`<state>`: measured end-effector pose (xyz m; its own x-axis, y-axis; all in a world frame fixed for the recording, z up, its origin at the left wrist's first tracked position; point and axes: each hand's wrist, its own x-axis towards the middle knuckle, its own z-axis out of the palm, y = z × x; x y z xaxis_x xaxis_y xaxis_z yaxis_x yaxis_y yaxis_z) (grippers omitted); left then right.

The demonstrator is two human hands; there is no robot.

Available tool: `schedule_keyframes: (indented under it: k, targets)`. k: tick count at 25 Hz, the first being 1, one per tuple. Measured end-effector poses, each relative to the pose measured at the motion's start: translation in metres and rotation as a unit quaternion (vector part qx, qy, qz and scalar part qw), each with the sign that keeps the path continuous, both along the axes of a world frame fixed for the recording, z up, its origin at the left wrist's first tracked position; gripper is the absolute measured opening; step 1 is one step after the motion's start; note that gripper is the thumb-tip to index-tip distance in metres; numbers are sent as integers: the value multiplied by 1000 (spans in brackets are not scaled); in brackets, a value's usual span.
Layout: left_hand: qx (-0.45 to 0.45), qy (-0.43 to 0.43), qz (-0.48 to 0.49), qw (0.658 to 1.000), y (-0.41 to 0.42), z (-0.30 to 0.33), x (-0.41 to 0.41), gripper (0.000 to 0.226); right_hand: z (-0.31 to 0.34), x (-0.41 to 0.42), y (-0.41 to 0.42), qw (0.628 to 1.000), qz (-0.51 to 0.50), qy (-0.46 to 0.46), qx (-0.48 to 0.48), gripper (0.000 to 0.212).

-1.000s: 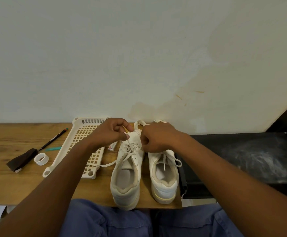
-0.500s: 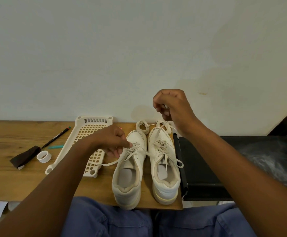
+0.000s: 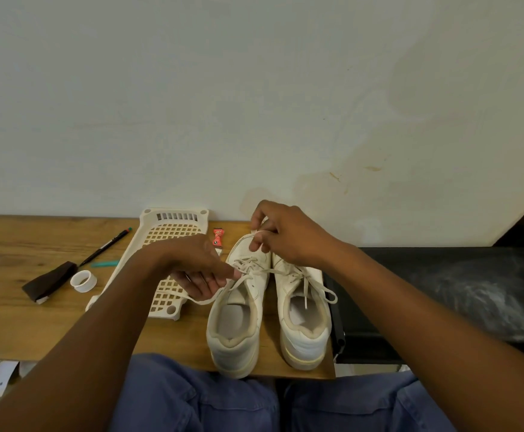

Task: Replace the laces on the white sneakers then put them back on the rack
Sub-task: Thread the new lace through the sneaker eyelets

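Observation:
Two white sneakers stand side by side on the wooden table (image 3: pixel 20 332), heels toward me. The left sneaker (image 3: pixel 238 319) has a loosened cream lace (image 3: pixel 254 271). My left hand (image 3: pixel 201 269) pinches one strand of that lace beside the shoe's left side. My right hand (image 3: pixel 285 235) is over the toe of the left sneaker and pinches the lace near its front eyelets. The right sneaker (image 3: pixel 304 316) is laced, with loops hanging over its opening.
A cream plastic rack tray (image 3: pixel 173 226) lies left of the shoes. Further left are a black pen (image 3: pixel 104 246), a teal stick (image 3: pixel 104 264), a white tape roll (image 3: pixel 83 280) and a dark brown block (image 3: pixel 50 280). A small red packet (image 3: pixel 218 237) lies behind. A black surface (image 3: pixel 441 291) adjoins on the right.
My right hand came down from above the shoes' toes onto the front of the left sneaker and took the lace there. My left hand stayed beside the left shoe.

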<state>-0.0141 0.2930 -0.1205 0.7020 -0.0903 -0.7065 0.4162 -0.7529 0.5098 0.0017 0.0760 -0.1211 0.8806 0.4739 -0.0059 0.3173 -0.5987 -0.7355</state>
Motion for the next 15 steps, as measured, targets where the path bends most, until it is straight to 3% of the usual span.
schedule_keyframes:
  k: [7, 15]
  targets:
    - [-50, 24, 27, 998, 4, 0, 1, 19, -25, -10, 24, 999, 31, 27, -12, 2]
    - [-67, 32, 48, 996, 6, 2, -1, 19, -38, -17, 43, 996, 10, 16, -85, 16]
